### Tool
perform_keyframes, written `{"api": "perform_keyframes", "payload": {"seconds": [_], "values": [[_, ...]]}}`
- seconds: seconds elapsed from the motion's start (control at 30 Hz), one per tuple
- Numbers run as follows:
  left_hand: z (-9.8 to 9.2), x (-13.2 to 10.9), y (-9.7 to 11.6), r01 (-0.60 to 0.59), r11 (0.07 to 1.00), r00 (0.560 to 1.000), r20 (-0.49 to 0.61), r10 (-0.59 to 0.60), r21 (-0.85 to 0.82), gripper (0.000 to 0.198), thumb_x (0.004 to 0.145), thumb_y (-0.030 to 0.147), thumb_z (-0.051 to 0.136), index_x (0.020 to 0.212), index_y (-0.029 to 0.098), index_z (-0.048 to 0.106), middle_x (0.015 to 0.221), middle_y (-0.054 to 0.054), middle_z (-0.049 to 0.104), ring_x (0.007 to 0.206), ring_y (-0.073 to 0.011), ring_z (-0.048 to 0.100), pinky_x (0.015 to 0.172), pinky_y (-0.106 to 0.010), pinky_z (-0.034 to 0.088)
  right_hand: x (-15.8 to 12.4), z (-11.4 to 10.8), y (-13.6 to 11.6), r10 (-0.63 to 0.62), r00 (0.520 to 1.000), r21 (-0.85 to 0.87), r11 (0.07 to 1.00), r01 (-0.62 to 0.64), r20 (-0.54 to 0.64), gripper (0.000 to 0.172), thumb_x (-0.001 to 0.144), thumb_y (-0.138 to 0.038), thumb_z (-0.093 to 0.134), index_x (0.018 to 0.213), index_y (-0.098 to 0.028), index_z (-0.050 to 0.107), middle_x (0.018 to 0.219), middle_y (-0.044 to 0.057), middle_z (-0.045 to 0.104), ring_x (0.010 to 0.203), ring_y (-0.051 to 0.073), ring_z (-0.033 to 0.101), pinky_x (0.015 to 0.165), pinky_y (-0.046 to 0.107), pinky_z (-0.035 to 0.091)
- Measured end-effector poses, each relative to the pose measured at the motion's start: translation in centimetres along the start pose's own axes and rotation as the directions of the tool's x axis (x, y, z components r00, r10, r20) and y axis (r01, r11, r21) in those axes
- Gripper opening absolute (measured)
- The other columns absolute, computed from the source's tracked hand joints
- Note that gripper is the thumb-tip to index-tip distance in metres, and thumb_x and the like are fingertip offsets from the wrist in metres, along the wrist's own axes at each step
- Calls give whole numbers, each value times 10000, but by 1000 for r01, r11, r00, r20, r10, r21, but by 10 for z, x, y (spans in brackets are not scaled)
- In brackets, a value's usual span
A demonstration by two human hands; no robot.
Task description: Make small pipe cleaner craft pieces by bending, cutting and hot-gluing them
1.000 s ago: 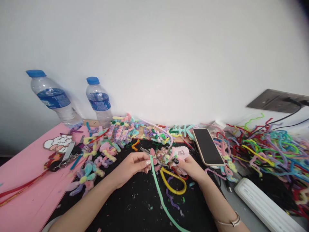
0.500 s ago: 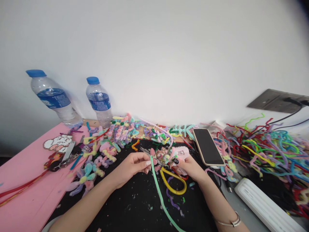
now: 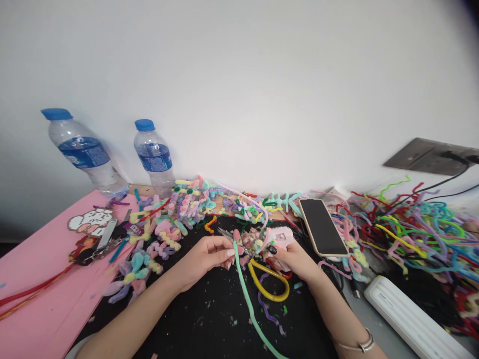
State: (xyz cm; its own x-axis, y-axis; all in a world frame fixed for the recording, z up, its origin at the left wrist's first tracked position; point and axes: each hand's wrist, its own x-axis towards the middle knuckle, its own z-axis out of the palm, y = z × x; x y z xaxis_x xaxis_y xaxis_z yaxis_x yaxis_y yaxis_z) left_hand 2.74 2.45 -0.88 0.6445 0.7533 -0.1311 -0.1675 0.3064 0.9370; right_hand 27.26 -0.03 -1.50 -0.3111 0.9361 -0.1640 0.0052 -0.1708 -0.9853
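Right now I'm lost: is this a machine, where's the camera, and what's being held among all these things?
No machine: just a person working bare-handed, seen by a camera worn on that person's head, looking forward and down. The left hand appears to pinch the top of a green fuzzy stem; the right hand holds a pink item. Yellow-handled scissors show between them. Around them lie a phone, colourful fuzzy stems and pink sheets; two plastic bottles stand by the wall.

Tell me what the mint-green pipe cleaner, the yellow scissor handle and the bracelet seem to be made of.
Mint-green pipe cleaner: probably matte chenille, judging by its soft look; any wire core is hidden.
Yellow scissor handle: likely plastic, smooth with slight sheen.
Bracelet: apparently polished metal, silvery with highlights.
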Motion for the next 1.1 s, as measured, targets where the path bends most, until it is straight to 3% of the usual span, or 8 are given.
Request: {"api": "perform_keyframes", "payload": {"seconds": [0.33, 0.53, 0.63, 0.73, 0.9, 1.1], "values": [[-1, 0, 0, -2, 999, 1000, 2, 2, 34, 165, 820, 269, 597, 734, 130, 620, 629, 7, 542, 618, -101, 476, 610, -225, 364, -2, 3, -8, -24, 998, -128, 992, 17, -50, 346, 724, -468, 635, 713, -162, 472, 450, -82, 421, 374, 49, 326, 361, 180, 224], [0, 0, 2, 19, 1000, 1000, 2, -19, 1, 163, 811, 260, 609, 712, 130, 610, 643, 3, 547, 620, -100, 476, 618, -228, 367, -1, -2, -9, -163, 959, -247, 963, 105, -230, 248, 751, -387, 596, 733, -169, 481, 453, -81, 423, 385, 69, 346, 382, 197, 289], [1, 0, 2, 25, 999, 1000, -7, -25, -46, 161, 808, 257, 614, 705, 133, 609, 653, 7, 539, 626, -97, 477, 624, -226, 367, 0, -5, -15, -329, 879, -469, 872, 142, -345, 176, 767, -315, 564, 802, -142, 570, 591, -8, 575, 507, 130, 502, 490, 244, 412], [1, 0, 1, 9, 995, 1000, -11, -10, -97, 143, 804, 239, 618, 706, 135, 616, 667, 11, 530, 626, -91, 477, 623, -220, 366, 1, -8, -20, -453, 808, -694, 715, 78, -376, 238, 779, -260, 529, 965, -138, 615, 849, 60, 665, 742, 208, 603, 671, 310, 473], [1, 0, 1, -9, 992, 1000, -27, 5, -126, 122, 808, 230, 616, 734, 137, 641, 682, 4, 533, 636, -93, 482, 627, -217, 373, 7, -15, -11, -570, 727, -859, 508, -56, -384, 404, 764, -248, 518, 1151, -134, 539, 1082, 123, 624, 962, 266, 586, 847, 390, 455], [1, 0, 2, -13, 990, 999, -47, 6, -142, 139, 808, 239, 621, 722, 131, 633, 676, 3, 520, 629, -91, 479, 623, -216, 379, 13, -20, 2, -609, 692, -912, 360, -195, -388, 496, 728, -174, 500, 1213, -74, 468, 1078, 175, 568, 1035, 299, 526, 899, 437, 428]]}}
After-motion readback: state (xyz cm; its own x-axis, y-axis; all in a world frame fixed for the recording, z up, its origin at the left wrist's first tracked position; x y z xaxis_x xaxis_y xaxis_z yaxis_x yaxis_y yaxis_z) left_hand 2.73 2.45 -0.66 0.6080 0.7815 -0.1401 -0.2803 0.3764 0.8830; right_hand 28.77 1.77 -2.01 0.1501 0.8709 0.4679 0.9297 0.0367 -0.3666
